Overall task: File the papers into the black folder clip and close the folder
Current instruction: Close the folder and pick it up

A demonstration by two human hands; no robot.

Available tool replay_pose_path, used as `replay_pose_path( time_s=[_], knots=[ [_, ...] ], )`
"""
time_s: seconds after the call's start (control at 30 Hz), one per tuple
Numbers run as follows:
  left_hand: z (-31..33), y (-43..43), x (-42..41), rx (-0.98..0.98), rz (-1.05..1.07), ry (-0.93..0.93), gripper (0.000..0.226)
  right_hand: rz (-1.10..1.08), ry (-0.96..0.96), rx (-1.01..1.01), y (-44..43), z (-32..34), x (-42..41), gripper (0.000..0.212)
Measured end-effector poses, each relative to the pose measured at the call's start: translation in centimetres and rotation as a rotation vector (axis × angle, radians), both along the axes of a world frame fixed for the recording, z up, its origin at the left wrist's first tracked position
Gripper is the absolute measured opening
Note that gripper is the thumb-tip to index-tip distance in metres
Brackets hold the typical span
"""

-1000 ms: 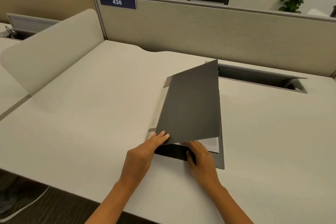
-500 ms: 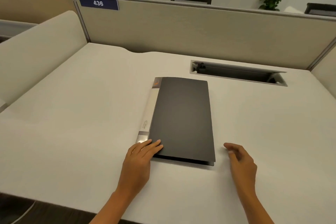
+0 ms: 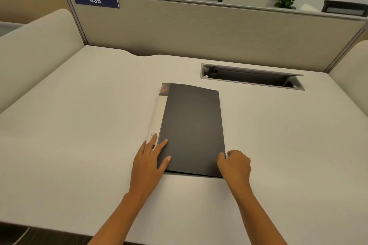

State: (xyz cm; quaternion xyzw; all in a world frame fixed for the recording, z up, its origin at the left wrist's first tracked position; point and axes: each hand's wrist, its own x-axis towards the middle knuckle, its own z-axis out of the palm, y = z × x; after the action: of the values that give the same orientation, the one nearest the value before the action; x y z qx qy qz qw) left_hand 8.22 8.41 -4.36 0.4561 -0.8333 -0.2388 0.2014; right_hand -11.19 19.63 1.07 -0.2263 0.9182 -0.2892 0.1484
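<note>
Two hands are on the job, both at the near end of the folder. My left hand (image 3: 149,162) lies flat on the near left corner, fingers (image 3: 161,144) spread and pressing the cover down beside the pale spine strip (image 3: 157,114). My right hand (image 3: 235,164) is curled against the near right corner, fingers bent in toward the edge; I cannot tell whether they pinch the cover or only touch it.

Beyond them the black folder (image 3: 192,127) lies shut on the surface (image 3: 79,125), lengthwise away from me and turned a little to the right. No paper shows past its edges, so I judge the sheets are clipped inside, though the clip itself is hidden. A thin dark gap shows along the near edge, where the cover has not quite settled.

I take this to be the last step: squaring up and flattening the closed folder. What is left, as I see it, calls for a light press along the free edge so the cover sits flush, then lifting both hands clear without dragging the folder askew.

Farther off, an open cable slot (image 3: 252,76) is sunk in the surface, well apart from the folder. Behind it stands the divider panel (image 3: 199,32) bearing a blue tag marked 436 (image 3: 95,0).
</note>
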Motion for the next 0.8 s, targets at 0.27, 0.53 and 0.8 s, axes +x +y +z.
replay_pose_path(
  time_s=[0.27,0.53,0.8],
  knots=[
    [-0.4,0.1,-0.1,-0.005,0.011,0.003,0.056,-0.002,-0.042,0.145,-2.1,0.1,-0.4,0.023],
    [-0.3,-0.3,0.1,0.001,-0.004,0.006,0.055,-0.028,-0.385,0.077,-1.3,-0.4,-3.5,0.025],
    [0.1,0.5,-0.3,-0.044,0.035,-0.003,0.056,0.026,-0.389,-0.217,-0.2,-2.0,-0.2,0.041]
  ],
)
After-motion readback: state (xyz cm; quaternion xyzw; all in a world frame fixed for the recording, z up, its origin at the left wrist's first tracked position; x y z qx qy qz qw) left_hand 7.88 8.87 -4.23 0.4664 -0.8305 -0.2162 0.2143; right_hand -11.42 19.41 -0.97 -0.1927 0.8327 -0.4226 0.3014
